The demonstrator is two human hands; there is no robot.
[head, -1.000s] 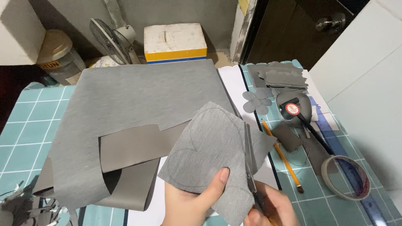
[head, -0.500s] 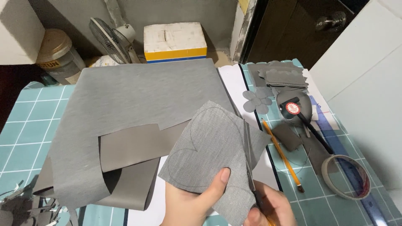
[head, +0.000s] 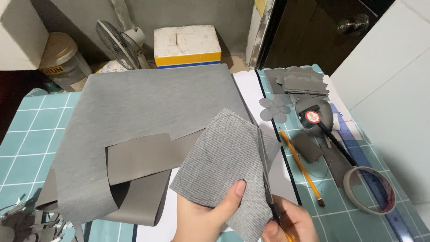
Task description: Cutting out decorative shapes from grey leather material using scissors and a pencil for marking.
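While the left hand (head: pixel 204 215) pinches the grey fabric piece (head: pixel 226 168) near the front edge, thumb on top to keep it taut, the right hand (head: pixel 289 222) grips the scissors (head: pixel 265 175), whose blades run along the piece's right side, following the faint drawn outline.

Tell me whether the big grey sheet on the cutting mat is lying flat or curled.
Curled: the grey sheet has its cut lower strip folded over, showing a smoother underside.
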